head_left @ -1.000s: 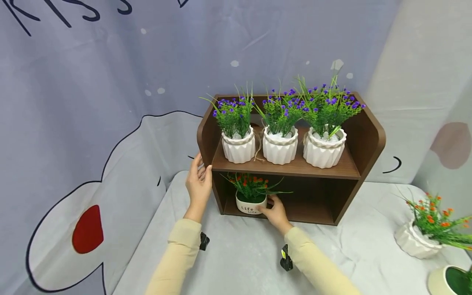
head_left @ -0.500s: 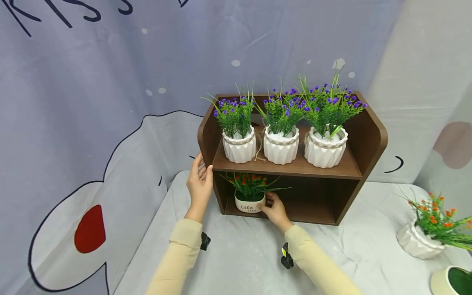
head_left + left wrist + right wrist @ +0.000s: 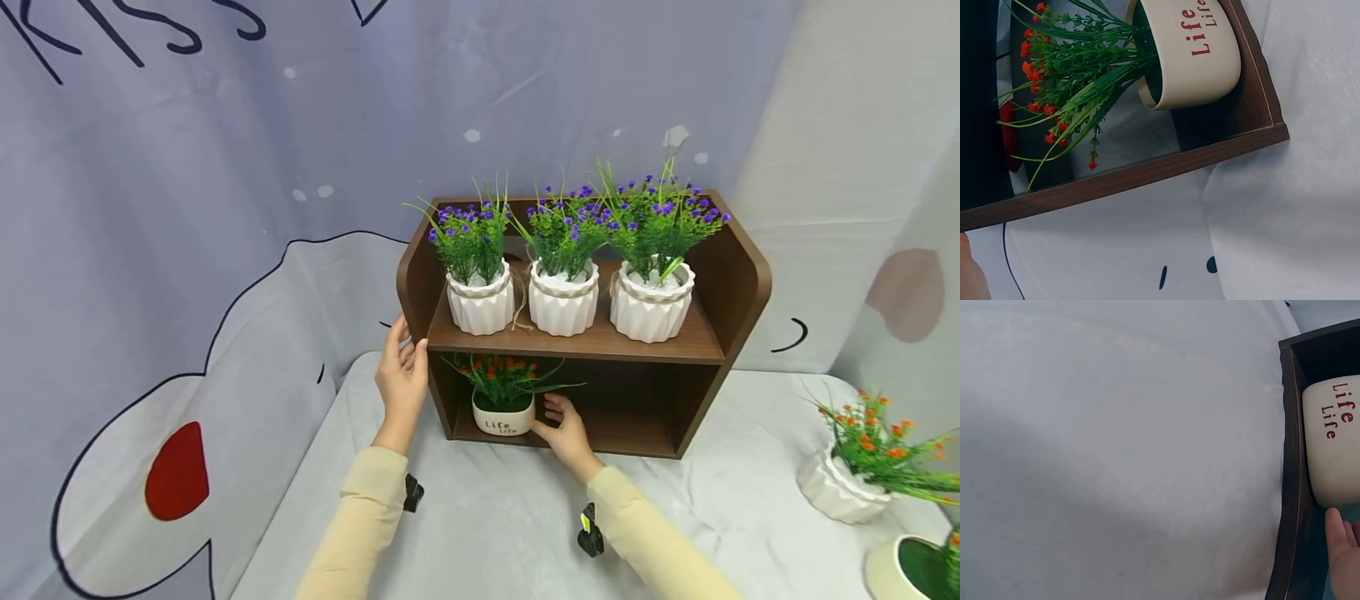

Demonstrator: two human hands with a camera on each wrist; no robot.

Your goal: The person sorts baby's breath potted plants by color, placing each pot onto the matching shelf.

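On the lower shelf [image 3: 630,432], left end: flowered pot [image 3: 503,420].
Right wrist: relaxed right hand [image 3: 1345,559] touches the pot, thumb [image 3: 1334,528] straight; uneven pressure could skew it. Left wrist: leaves [image 3: 1094,103] might snag the side panel [image 3: 1122,179]. Head: left hand [image 3: 401,383], loosely extended, touches that panel; right fingers [image 3: 557,407] stand farther from the pot than half a second ago.

Bluish-grey fabric backdrop [image 3: 187,150] — black lettering [image 3: 110,33], a red patch [image 3: 177,472] — behind a pale, creased cloth [image 3: 487,525].
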